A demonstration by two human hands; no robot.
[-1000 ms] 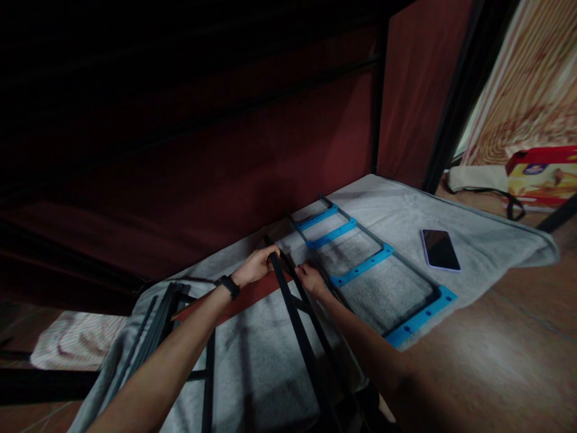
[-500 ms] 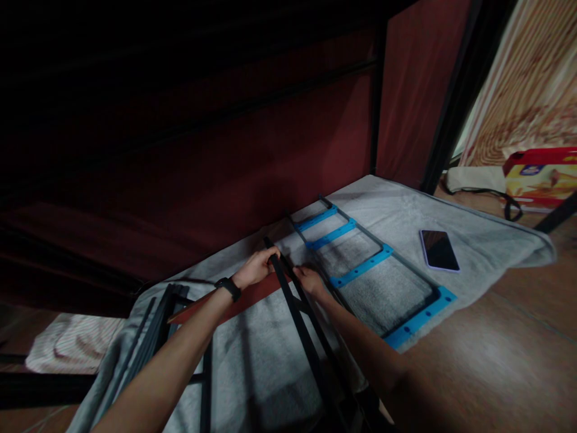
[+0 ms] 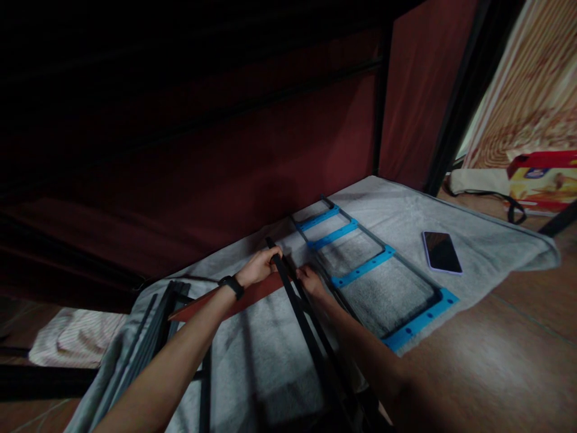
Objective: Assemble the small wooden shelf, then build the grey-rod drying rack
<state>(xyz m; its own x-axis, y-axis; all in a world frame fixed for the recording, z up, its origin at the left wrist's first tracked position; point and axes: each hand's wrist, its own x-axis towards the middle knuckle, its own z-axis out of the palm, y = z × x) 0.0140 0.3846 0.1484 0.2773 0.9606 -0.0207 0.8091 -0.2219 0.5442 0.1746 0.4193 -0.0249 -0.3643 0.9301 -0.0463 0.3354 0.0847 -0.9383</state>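
Gripping black bar (image 3: 302, 325) top end: left hand (image 3: 258, 267), fingers curled round it; right hand (image 3: 311, 281) at its 3 o'clock, grasp unclear.

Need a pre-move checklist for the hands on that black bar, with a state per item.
1. Grip of left hand on black bar: ok, closed round its upper end.
2. Grip of right hand: cannot tell, too dark there.
3. Blue-runged frame flat on towel: ok.
4. Phone clear of both hands: ok, it lies beyond the frame.
5. Space under the bar free: not ok, a red strip lies beneath the left hand.
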